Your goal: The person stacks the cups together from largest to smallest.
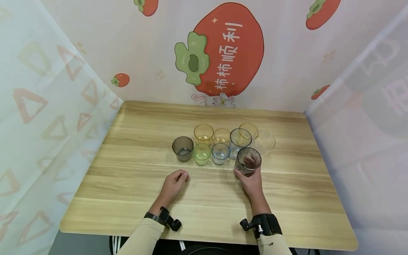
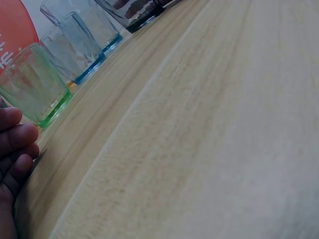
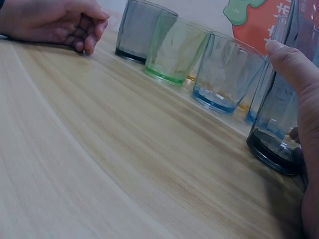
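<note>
My right hand (image 1: pixel 253 183) grips a tall dark grey glass (image 1: pixel 241 165) round its side, thumb on the left and fingers behind. In the right wrist view its dark base is at or just above the table; I cannot tell which. Left of it stand a small blue glass (image 1: pixel 220 154), a green glass (image 1: pixel 202 155) and a shorter grey glass (image 1: pixel 183 149). A taller blue glass (image 1: pixel 236 145) is just behind the held one. My left hand (image 1: pixel 172 185) rests on the table in front of the green glass, its fingers loosely curled round nothing.
Amber glasses stand in the back row: one at left (image 1: pixel 203 134), a smaller one (image 1: pixel 221 135) and one at right (image 1: pixel 250 129). A clear glass (image 1: pixel 267 142) is at the far right of the group. The wooden table (image 1: pixel 127 177) meets printed cloth walls at the back and sides.
</note>
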Available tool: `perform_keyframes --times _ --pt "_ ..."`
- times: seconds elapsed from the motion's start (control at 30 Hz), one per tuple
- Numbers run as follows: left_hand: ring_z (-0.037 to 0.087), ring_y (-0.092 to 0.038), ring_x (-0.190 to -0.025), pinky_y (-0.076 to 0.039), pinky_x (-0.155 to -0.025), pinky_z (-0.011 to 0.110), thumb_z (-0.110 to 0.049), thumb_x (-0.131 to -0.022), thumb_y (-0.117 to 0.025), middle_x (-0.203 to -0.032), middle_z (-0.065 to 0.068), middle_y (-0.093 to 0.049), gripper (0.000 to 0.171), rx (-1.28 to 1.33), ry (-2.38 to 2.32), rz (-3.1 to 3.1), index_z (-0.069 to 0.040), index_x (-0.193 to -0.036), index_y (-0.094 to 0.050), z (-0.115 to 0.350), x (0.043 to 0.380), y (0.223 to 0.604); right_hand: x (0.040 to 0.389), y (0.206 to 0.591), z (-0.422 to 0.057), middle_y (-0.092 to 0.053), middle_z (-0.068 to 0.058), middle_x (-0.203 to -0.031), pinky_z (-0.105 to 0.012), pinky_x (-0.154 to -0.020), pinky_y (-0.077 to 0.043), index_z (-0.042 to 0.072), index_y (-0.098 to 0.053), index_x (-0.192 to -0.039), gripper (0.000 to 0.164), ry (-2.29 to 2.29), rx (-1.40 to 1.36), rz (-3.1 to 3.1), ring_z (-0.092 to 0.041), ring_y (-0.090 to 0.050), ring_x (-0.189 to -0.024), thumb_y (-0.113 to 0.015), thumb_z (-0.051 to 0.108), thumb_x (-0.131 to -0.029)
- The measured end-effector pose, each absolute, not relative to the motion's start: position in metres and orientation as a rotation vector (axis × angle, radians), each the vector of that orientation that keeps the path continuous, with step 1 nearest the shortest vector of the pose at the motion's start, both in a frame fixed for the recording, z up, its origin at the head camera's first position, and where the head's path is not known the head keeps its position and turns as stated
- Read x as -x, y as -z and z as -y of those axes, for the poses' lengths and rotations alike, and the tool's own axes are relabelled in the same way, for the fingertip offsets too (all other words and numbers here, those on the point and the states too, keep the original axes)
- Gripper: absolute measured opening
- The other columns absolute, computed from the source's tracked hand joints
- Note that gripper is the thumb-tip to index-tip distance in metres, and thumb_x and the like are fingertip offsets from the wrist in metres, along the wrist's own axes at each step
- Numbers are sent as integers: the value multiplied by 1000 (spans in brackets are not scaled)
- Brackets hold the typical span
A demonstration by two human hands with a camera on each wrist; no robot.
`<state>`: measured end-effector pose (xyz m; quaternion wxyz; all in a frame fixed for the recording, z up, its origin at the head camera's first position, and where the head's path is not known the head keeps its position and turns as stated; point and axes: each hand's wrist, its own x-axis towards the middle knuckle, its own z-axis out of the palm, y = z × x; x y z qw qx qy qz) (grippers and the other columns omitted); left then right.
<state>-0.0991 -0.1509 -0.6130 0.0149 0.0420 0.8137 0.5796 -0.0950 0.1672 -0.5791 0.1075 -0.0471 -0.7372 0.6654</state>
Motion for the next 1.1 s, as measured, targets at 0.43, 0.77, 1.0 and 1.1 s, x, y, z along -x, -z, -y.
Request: perform_keyframes --times 0.43,0.77,1.0,1.1 --pt "28 -66 -94 -56 -83 34 -29 -101 -64 -101 15 -70 29 40 -2001 -2287 -1 -108 -69 161 107 603 94 585 -170 -48 -27 -144 -12 -94 -46 3 -31 -152 87 -2019 148 2191 -37 -49 -133 -82 1 -82" --pt "31 -63 -96 -56 -83 33 -37 -100 -64 -112 9 -68 43 111 -1959 -2307 -1 -123 -62 199 141 572 96 584 -173 -49 -24 -143 -13 -97 -44 5 -31 -151 86 -1979 143 2201 -34 -49 -133 -83 4 -82" --pt "32 -54 -125 -45 -104 49 -52 -100 -58 -132 15 -60 61 -28 -1592 -2548 -4 -137 -56 224 161 539 94 582 -170 -47 -25 -145 -12 -96 -43 5 -30 -152 86 -1988 146 2223 -36 -46 -136 -82 6 -84" --pt "33 -50 -131 -42 -107 54 -53 -101 -56 -140 13 -56 62 -181 -1393 -2596 -9 -144 -51 224 174 513 94 582 -170 -47 -26 -145 -11 -97 -43 5 -30 -152 86 -1987 138 2217 -36 -46 -136 -82 6 -84"
